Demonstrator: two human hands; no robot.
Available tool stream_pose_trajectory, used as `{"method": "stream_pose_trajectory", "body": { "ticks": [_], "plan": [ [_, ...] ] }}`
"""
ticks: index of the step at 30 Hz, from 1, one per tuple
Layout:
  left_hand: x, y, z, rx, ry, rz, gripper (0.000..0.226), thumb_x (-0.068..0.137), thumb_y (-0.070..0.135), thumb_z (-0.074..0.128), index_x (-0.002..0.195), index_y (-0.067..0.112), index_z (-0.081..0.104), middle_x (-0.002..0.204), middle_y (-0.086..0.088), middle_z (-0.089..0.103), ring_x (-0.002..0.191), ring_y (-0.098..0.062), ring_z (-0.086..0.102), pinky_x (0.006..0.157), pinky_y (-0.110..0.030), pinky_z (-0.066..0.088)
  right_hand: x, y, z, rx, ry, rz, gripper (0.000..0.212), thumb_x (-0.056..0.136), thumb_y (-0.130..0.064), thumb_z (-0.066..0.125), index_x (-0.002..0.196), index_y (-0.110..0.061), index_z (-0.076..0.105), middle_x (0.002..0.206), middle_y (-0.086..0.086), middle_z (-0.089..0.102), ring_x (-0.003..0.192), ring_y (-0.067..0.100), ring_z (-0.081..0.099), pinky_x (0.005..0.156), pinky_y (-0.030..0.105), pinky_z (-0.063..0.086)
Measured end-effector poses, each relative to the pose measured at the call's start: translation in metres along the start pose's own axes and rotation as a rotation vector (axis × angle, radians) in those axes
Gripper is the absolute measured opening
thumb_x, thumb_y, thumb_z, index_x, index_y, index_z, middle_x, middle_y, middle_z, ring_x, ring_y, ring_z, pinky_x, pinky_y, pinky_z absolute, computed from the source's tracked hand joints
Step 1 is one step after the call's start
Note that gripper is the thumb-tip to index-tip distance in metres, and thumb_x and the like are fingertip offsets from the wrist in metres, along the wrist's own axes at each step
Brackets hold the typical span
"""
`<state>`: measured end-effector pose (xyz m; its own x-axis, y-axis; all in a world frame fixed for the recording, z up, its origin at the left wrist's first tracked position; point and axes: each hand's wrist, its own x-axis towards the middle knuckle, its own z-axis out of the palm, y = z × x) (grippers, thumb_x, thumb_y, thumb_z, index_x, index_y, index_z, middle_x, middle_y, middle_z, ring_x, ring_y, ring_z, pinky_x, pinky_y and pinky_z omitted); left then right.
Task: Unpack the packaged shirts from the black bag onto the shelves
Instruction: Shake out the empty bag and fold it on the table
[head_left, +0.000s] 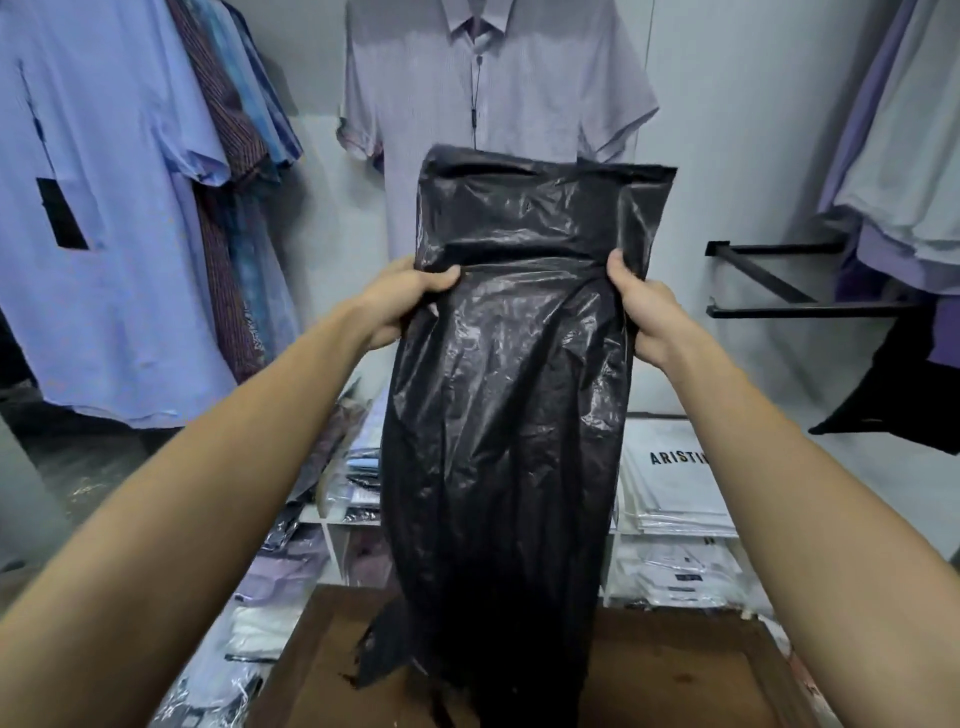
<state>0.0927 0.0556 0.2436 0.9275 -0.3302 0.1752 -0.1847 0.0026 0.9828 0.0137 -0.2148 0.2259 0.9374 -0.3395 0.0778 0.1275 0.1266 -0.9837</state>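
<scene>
I hold a black plastic bag up in front of me with both arms stretched out. My left hand grips its left edge and my right hand grips its right edge, at about the same height. The bag hangs limp and flat, its top part folded over above my hands and its lower end trailing down to a brown wooden surface. What is inside the bag is hidden. Behind it, packaged shirts lie stacked on low white shelves.
Shirts hang on the wall: a blue one at left, a lilac one straight ahead, more at right. A black metal bracket juts out at right. White packages marked ARISTIN top the right stack.
</scene>
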Motion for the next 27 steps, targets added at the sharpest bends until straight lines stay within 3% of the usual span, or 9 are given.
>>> {"method": "stream_pose_trajectory", "body": {
  "ticks": [2,5,9,12,14,17,19,22,27],
  "plan": [
    [0.005,-0.005,0.007,0.013,0.166,0.051,0.034,0.094,0.012,0.07,0.124,0.012,0.053,0.107,-0.009,0.069,0.073,-0.013,0.07,0.065,-0.029,0.059,0.01,0.003,-0.001,-0.06,0.061,0.05,0.067,0.089,-0.055,0.072,0.129,-0.003,0.061,0.107,0.006,0.077,0.089,0.021,0.077,0.087,0.04,0.062],
    [0.012,-0.019,0.008,0.102,0.29,0.087,0.079,0.089,0.014,0.075,0.153,0.032,0.031,0.125,-0.005,0.064,0.091,-0.018,0.072,0.078,-0.036,0.063,0.009,0.011,-0.005,-0.078,0.003,0.148,0.068,0.09,-0.044,0.076,0.143,-0.007,0.054,0.101,0.005,0.078,0.082,0.017,0.077,0.081,0.04,0.063],
    [0.032,-0.044,-0.013,0.179,0.357,0.146,0.051,0.091,0.012,0.06,0.13,0.043,0.06,0.131,0.0,0.066,0.111,-0.019,0.068,0.094,-0.038,0.058,0.006,0.03,-0.021,-0.188,-0.302,0.107,0.118,0.088,-0.016,0.079,0.157,-0.047,-0.012,0.126,0.002,0.072,0.108,0.023,0.073,0.098,0.05,0.053],
    [0.014,-0.026,-0.005,0.157,0.183,0.106,0.039,0.102,0.0,0.044,0.098,0.024,0.075,0.113,-0.009,0.072,0.088,-0.016,0.071,0.076,-0.025,0.058,0.008,0.039,-0.021,-0.192,-0.321,-0.05,0.09,0.096,0.006,0.061,0.159,-0.044,0.021,0.123,-0.005,0.072,0.105,0.018,0.072,0.093,0.033,0.056],
    [0.004,-0.01,-0.006,0.12,-0.045,0.011,0.024,0.101,0.011,0.054,0.111,0.019,0.075,0.119,-0.007,0.073,0.095,-0.016,0.069,0.084,-0.028,0.054,0.009,0.038,-0.022,-0.128,-0.334,-0.085,0.062,0.097,0.011,0.049,0.147,-0.026,0.052,0.112,-0.005,0.073,0.104,0.017,0.068,0.09,0.023,0.057],
    [-0.009,0.012,-0.02,0.55,-0.335,-0.108,0.085,0.066,0.036,0.09,0.143,0.031,0.054,0.138,0.008,0.06,0.118,-0.013,0.059,0.101,-0.031,0.046,0.007,0.035,-0.036,-0.229,-0.486,-0.052,0.059,0.091,0.014,0.06,0.136,-0.024,0.063,0.124,0.003,0.073,0.112,0.016,0.068,0.097,0.022,0.054],
    [-0.01,0.011,-0.021,0.988,-0.327,-0.064,0.107,0.056,0.028,0.098,0.15,0.032,0.045,0.14,0.009,0.051,0.122,-0.013,0.053,0.105,-0.029,0.043,0.007,0.034,-0.042,-0.409,-0.544,-0.07,0.08,0.078,0.018,0.072,0.145,-0.024,0.055,0.137,0.002,0.066,0.122,0.014,0.064,0.104,0.024,0.05],
    [-0.004,0.008,-0.011,1.213,-0.2,0.043,0.08,0.069,0.012,0.087,0.142,0.023,0.057,0.126,-0.001,0.062,0.11,-0.019,0.058,0.092,-0.024,0.044,0.006,0.031,-0.033,-0.7,-0.432,-0.153,0.094,0.073,0.008,0.084,0.154,-0.015,0.042,0.145,-0.006,0.056,0.127,0.008,0.059,0.097,0.01,0.046],
    [0.008,0.006,-0.001,1.286,0.105,0.341,0.034,0.08,0.011,0.063,0.106,0.026,0.078,0.096,-0.005,0.054,0.111,-0.038,0.056,0.09,-0.039,0.051,0.019,0.026,-0.022,-1.221,0.02,-0.473,0.042,0.063,-0.052,0.088,0.095,-0.028,0.076,0.081,-0.005,0.071,0.093,0.028,0.067,0.085,0.04,0.051]
  ]
}}
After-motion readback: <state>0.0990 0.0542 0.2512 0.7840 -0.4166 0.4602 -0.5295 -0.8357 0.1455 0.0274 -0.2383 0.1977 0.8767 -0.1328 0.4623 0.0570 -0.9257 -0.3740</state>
